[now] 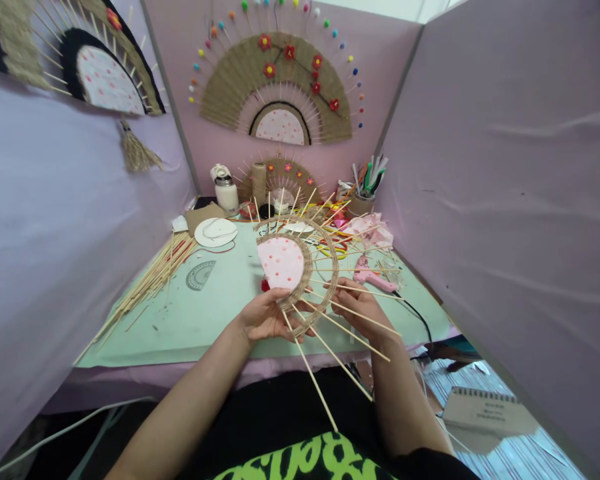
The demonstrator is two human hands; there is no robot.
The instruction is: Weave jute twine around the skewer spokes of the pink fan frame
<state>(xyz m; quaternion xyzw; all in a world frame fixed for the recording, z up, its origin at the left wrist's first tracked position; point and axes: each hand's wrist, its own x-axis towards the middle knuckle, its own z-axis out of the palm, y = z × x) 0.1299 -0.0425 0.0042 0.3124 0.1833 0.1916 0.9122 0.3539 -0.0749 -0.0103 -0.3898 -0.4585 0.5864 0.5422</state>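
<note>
Between my hands is a half-round fan frame [307, 273], tilted so its sticks point right and toward me. Its pink dotted fabric centre is edged with twine, and a second twine ring crosses the thin wooden sticks farther out. My left hand [267, 317] grips the lower edge, thumb on the fabric and fingers behind. My right hand [355, 303] is closed at the outer twine ring among the sticks; its fingertips are partly hidden. A pink glue gun [373, 277] lies on the table just beyond my right hand.
Loose sticks [147, 273] lie along the left. A protractor [201, 275], white disc [216, 232], white jar [226, 195], twine spool [259, 183] and scissors [337, 250] are on the table [230, 300]. A tool holder [363, 203] stands back right. A finished fan [230, 97] hangs behind.
</note>
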